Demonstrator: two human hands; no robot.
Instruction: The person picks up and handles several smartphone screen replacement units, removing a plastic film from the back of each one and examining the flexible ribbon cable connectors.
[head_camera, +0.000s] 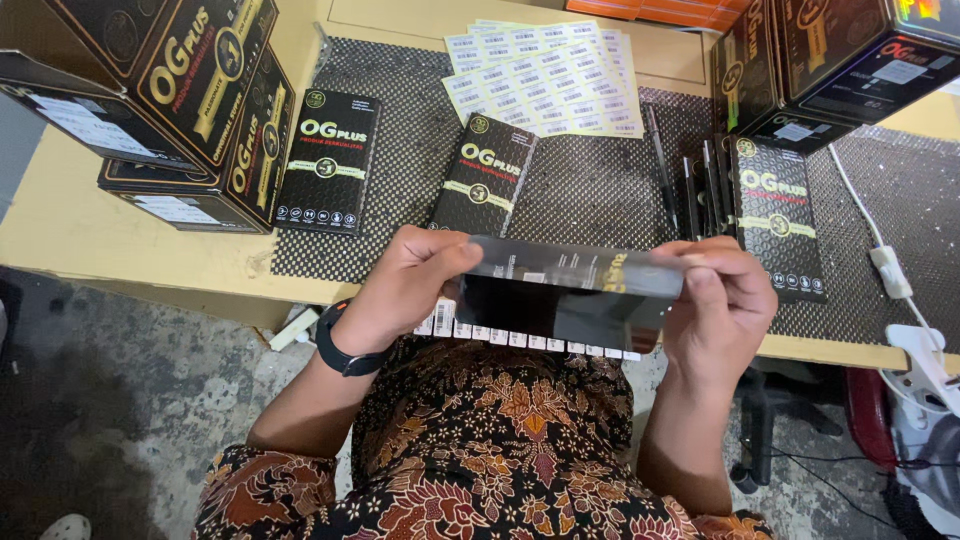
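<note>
Black and glossy, a flat pack (560, 290) sits crosswise between both hands, held just above the near edge of the wooden table (80, 225) and over the person's lap. The left hand (410, 285) clasps the pack's left end, thumb on top and fingers curled beneath; a dark watch (340, 350) rings that wrist. The right hand (720, 300) grips the pack's right end the same way, thumb pressed on the upper face. Under the pack, a strip of small white barcode stickers (520, 338) peeks out along its lower edge; which hand pins it I cannot tell.

Beyond the held pack, a dark woven mat (590, 185) covers the table's middle. On the mat, past the left hand, lie two similar black packs (328, 162) (484, 175), flat and face up. Farther back, sheets of white labels (545, 75) lie fanned. Past the right hand, several packs stand on edge (705, 185) beside another lying flat (778, 215). Stacked black cartons (170, 95) occupy the table's far left, and more cartons (830, 60) its far right. A white cable (880, 245) runs along the mat's right side.
</note>
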